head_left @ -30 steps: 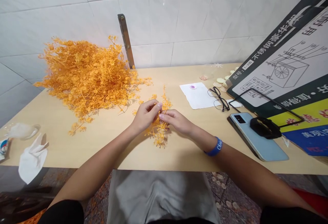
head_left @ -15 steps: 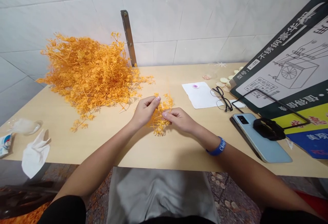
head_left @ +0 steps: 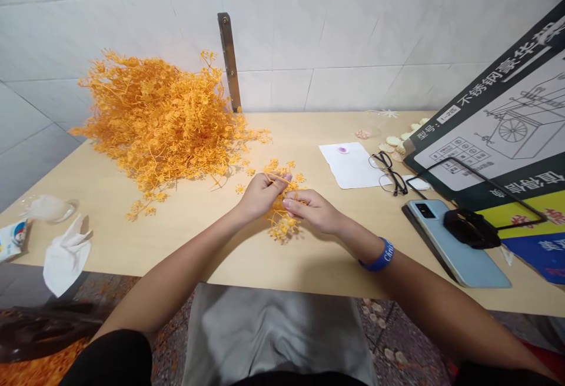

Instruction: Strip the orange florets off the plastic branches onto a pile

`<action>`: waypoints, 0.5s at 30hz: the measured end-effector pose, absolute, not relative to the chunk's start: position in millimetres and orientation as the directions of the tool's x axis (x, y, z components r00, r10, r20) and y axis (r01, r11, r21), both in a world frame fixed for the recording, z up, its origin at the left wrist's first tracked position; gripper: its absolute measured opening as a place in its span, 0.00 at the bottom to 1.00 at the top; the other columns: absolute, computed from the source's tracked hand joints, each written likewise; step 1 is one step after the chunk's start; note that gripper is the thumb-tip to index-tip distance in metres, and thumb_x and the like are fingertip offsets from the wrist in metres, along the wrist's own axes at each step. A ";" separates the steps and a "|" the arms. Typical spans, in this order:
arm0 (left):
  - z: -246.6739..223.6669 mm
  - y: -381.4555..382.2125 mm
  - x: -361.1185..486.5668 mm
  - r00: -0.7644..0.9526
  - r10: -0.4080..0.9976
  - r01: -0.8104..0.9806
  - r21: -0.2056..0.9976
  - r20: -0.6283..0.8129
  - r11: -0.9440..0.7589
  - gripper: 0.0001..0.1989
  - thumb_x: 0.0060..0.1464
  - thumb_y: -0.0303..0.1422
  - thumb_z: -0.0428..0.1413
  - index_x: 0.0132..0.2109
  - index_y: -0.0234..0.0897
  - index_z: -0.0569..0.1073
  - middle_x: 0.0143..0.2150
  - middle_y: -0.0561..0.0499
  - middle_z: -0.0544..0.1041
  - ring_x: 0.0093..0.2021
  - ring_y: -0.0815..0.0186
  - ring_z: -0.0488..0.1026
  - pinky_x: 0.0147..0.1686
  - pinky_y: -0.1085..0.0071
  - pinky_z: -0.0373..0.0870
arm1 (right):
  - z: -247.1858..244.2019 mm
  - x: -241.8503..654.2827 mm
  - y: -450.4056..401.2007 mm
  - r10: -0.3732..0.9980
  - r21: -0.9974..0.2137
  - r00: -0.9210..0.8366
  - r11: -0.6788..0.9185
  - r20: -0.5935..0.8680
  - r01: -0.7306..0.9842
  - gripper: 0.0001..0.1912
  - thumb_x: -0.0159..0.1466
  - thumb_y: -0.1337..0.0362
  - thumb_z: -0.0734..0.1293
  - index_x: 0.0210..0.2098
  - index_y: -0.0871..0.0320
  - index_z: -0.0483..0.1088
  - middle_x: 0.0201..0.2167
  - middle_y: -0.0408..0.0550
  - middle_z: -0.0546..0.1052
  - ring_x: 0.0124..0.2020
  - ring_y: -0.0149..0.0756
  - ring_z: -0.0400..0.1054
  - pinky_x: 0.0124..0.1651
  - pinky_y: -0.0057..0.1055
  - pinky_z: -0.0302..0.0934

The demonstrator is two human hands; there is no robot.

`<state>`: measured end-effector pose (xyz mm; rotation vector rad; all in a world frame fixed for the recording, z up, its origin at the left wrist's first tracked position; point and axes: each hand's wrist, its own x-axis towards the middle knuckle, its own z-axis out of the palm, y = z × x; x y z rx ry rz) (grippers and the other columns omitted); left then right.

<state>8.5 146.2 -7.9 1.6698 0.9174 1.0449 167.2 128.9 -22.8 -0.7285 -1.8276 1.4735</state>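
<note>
A small orange artificial flower sprig point(head_left: 283, 230) is between my hands, above the middle of the wooden table point(head_left: 247, 262). My left hand point(head_left: 261, 195) is closed, its thumb and fingers pinching the sprig's upper part. Slightly lower and to the right, my right hand point(head_left: 315, 209) is closed as well, gripping a stem of the same sprig between thumb and forefinger. Parts of the sprig are hidden behind my fingers. Beyond my left hand lies a big heap of similar orange flower sprigs point(head_left: 168, 121).
On the right are white paper point(head_left: 348, 168), eyeglasses point(head_left: 388, 174), a light-blue phone point(head_left: 459, 248), a black-framed object point(head_left: 471, 227) and a leaning printed box point(head_left: 498, 121). At left lie a tissue point(head_left: 66, 259), a tissue pack point(head_left: 13, 240) and clear plastic point(head_left: 48, 208). A metal bracket point(head_left: 228, 62) stands by the wall.
The view has shifted a little. My left thumb and fingers have moved against the sprig, and a stem now crosses over my left fingers. Both hands keep hold of it.
</note>
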 end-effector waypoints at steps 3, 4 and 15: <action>-5.2 145.8 4.0 0.451 0.866 0.170 0.932 0.216 -0.321 0.29 0.55 0.53 0.53 0.19 0.37 0.56 0.18 0.57 0.53 0.21 0.74 0.50 0.22 0.73 0.49 | -20.5 172.5 131.8 0.690 -0.970 -0.709 0.240 0.148 0.031 0.28 0.63 0.41 0.61 0.19 0.57 0.59 0.17 0.39 0.59 0.20 0.26 0.50 0.25 0.28 0.47; -4.9 145.0 3.6 0.455 0.863 0.188 0.923 0.221 -0.336 0.29 0.55 0.52 0.53 0.19 0.37 0.56 0.18 0.57 0.53 0.21 0.74 0.50 0.22 0.73 0.49 | -20.3 174.0 133.6 0.674 -0.970 -0.726 0.239 0.137 0.039 0.28 0.63 0.41 0.61 0.19 0.57 0.59 0.17 0.38 0.59 0.20 0.26 0.50 0.25 0.28 0.47; 1.9 179.4 -36.5 -0.110 0.856 0.346 0.827 0.504 -0.443 0.28 0.58 0.49 0.53 0.20 0.38 0.51 0.18 0.58 0.51 0.21 0.74 0.48 0.23 0.71 0.46 | -6.0 188.5 131.6 0.603 -0.965 -0.790 0.255 0.113 0.056 0.27 0.65 0.45 0.61 0.19 0.57 0.58 0.17 0.37 0.56 0.20 0.25 0.49 0.25 0.28 0.45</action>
